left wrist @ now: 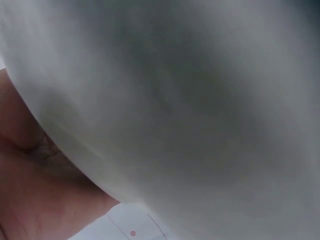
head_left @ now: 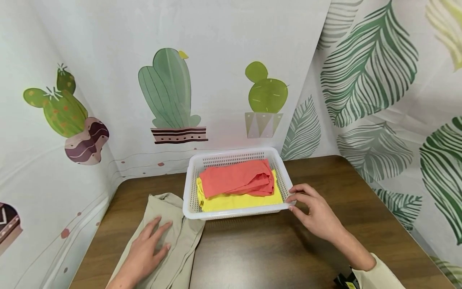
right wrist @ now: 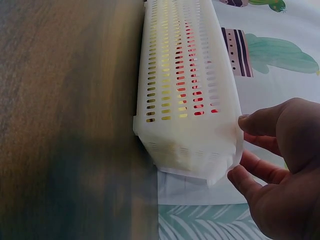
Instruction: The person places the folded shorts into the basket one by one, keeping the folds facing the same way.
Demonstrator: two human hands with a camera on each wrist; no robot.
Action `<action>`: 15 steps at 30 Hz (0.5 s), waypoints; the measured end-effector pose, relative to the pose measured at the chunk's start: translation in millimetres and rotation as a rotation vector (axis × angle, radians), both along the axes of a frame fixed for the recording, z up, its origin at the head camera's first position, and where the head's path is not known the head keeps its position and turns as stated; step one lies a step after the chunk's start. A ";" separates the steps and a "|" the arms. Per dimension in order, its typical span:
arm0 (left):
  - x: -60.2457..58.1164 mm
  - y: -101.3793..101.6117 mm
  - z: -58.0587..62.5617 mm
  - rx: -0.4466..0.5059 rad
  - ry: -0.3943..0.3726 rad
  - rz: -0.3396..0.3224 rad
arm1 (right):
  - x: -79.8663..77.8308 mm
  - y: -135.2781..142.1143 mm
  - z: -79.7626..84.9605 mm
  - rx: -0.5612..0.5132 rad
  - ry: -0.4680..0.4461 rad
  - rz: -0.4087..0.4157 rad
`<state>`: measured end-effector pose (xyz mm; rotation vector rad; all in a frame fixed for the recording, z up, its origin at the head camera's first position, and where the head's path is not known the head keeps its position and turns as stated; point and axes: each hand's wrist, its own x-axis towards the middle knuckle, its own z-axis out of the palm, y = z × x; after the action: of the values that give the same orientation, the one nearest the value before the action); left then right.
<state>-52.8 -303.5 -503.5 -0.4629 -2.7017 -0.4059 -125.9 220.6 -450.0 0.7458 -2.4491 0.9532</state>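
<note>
A white plastic basket (head_left: 231, 214) with slotted walls stands at the back of the table. Inside it, a folded red cloth (head_left: 234, 176) lies on a folded yellow cloth (head_left: 238, 202). My right hand (head_left: 317, 212) pinches the basket's front right corner between thumb and fingers, seen closer in the right wrist view at the rim (right wrist: 235, 120). To the left lies a beige garment (head_left: 182, 241) with long seams, its far end against the basket. My left hand (head_left: 144, 249) rests on it, fingers spread. Blurred pale material hides most of the left wrist view.
The dark wooden table (head_left: 249, 253) has rounded far corners. White curtains (head_left: 223, 40) printed with cacti and leaves hang close behind it and at both sides. A black strap (head_left: 346, 281) shows by my right sleeve (head_left: 377, 275).
</note>
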 end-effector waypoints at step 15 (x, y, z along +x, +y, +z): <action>8.8 -5.8 -3.9 -0.026 0.049 -0.101 | -0.8 1.0 -0.4 -0.001 -0.001 0.001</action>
<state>-44.0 -309.2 -507.4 -0.6107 -2.6465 -0.3825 -126.7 221.7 -450.4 0.7467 -2.4492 0.9559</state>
